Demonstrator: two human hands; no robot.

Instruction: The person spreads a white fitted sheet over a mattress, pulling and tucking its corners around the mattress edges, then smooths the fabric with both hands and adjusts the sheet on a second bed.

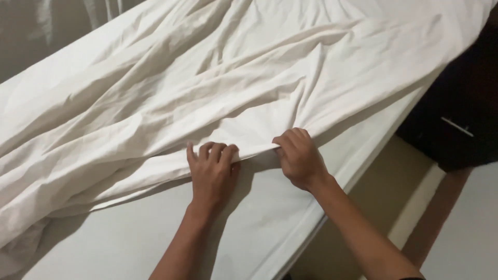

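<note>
A crumpled white bed sheet (207, 78) lies spread over a white mattress (129, 238). My left hand (211, 173) grips the sheet's near edge, fingers curled over the hem. Just to its right, my right hand (299, 155) pinches the same edge, where the folds gather into a bunch. Both hands sit close together near the mattress's right side, and both forearms reach in from the bottom of the view.
The mattress edge (332, 202) runs diagonally at the right, with beige floor (384, 181) below it. A dark wooden cabinet (456, 119) with a metal handle stands at the right. A grey wall or curtain (31, 31) shows at top left.
</note>
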